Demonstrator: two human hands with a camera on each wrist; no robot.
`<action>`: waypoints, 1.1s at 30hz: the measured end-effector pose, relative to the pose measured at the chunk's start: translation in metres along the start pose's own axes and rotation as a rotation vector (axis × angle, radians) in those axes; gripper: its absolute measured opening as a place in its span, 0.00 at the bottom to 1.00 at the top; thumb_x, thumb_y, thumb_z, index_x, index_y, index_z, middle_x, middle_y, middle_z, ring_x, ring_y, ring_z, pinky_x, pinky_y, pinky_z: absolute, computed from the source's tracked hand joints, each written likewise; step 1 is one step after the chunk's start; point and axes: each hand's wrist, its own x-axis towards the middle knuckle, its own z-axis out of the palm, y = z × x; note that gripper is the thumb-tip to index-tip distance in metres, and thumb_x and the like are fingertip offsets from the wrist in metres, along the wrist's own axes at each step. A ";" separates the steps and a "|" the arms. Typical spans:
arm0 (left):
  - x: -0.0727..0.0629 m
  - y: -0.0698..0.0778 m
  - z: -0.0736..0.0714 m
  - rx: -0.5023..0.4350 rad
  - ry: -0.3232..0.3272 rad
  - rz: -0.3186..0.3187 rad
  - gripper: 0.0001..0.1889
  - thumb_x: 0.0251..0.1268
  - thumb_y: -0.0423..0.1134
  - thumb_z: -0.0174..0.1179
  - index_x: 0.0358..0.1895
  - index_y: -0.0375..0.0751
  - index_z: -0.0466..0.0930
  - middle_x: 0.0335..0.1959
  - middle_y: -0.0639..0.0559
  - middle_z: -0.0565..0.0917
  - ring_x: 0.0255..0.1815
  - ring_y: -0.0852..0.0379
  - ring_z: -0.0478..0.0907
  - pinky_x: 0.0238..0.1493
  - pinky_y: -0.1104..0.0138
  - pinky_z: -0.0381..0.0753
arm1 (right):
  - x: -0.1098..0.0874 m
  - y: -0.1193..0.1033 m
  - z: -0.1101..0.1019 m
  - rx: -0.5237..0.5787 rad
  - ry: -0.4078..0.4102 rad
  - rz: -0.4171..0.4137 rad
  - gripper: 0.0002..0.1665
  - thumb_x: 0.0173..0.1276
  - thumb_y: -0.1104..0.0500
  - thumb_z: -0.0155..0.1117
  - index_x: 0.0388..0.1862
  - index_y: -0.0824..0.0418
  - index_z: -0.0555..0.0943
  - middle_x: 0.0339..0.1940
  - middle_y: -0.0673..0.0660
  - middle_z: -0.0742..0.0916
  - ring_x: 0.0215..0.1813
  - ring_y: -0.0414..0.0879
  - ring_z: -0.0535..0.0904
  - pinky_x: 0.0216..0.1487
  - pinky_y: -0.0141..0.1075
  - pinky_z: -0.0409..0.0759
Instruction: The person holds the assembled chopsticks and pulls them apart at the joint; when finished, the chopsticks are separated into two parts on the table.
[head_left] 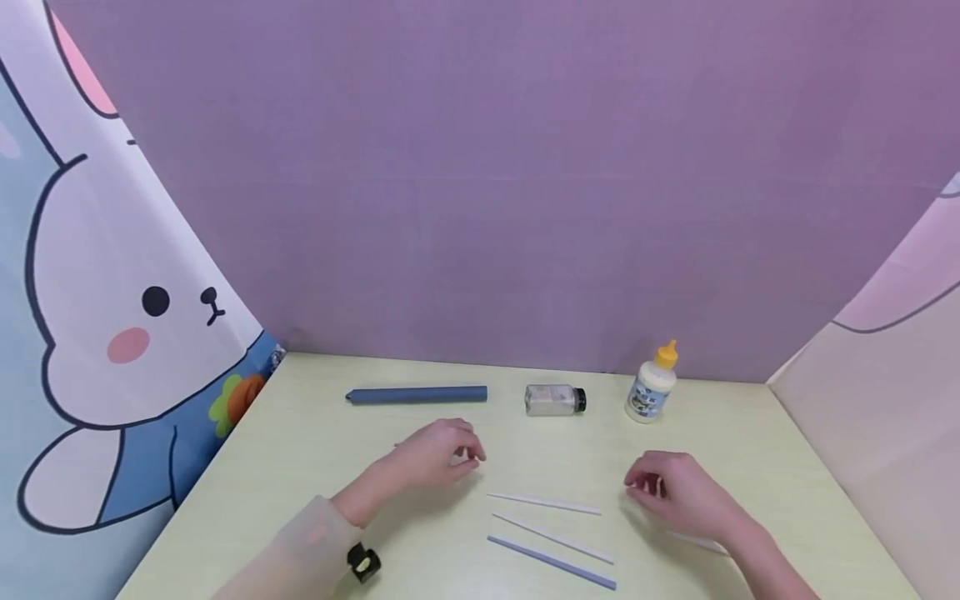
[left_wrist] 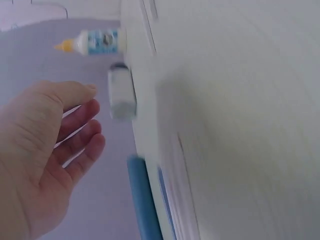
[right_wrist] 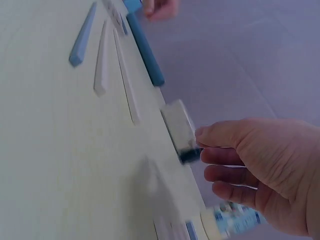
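left hand and right hand curl loosely, empty, seemingly between grips; lifting the slim blue square-sided stick, well off the worktop's far edge, needs pinching.

One stick is periwinkle, another stick white, the rod slate-blue, the jar label perhaps whitish
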 end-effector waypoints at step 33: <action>0.044 0.043 0.058 0.078 -0.090 -0.001 0.03 0.62 0.38 0.73 0.34 0.54 0.91 0.30 0.66 0.83 0.35 0.71 0.73 0.40 0.80 0.74 | 0.060 -0.040 0.068 0.117 -0.230 -0.121 0.09 0.68 0.69 0.71 0.35 0.55 0.84 0.30 0.43 0.82 0.32 0.27 0.73 0.33 0.25 0.78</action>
